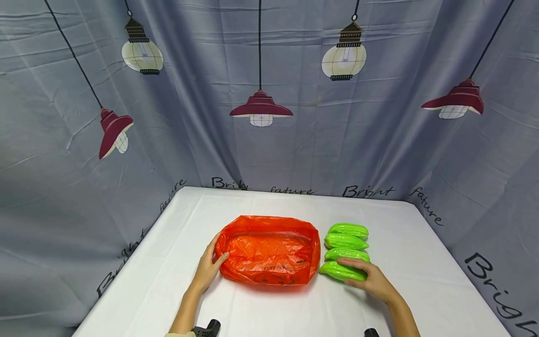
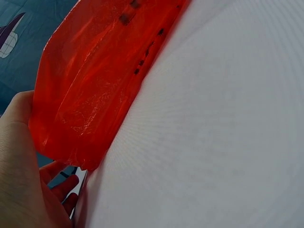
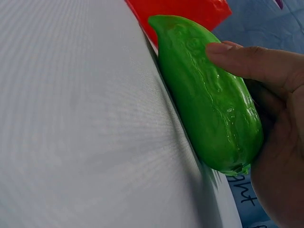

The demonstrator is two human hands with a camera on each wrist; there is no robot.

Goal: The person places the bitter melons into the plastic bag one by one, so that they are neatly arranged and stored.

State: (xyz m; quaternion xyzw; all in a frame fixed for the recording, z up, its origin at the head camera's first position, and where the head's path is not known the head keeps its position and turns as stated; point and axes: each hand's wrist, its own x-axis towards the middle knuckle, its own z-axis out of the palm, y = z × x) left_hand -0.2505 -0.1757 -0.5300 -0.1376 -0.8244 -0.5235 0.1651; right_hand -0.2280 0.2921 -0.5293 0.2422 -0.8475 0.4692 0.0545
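Note:
A red plastic bag [image 1: 269,276] lies with its mouth spread wide on the white table, and its inside shows as bare red film. My left hand [image 1: 207,267] holds the bag's left side, thumb over the rim and fingers along the outside. In the left wrist view the bag's film [image 2: 90,99] hides part of that thumb. Right of the bag, several green bitter melons [image 1: 346,241] lie in a column. My right hand [image 1: 370,278] grips the nearest bitter melon [image 3: 209,104], with the thumb on its near side and fingers across its far side.
The white table [image 1: 269,313] has its far edge against a grey-blue curtain [image 1: 278,154] printed with lamps and lettering. The curtain also hangs along both sides. Dark wrist devices show at the bottom of the head view.

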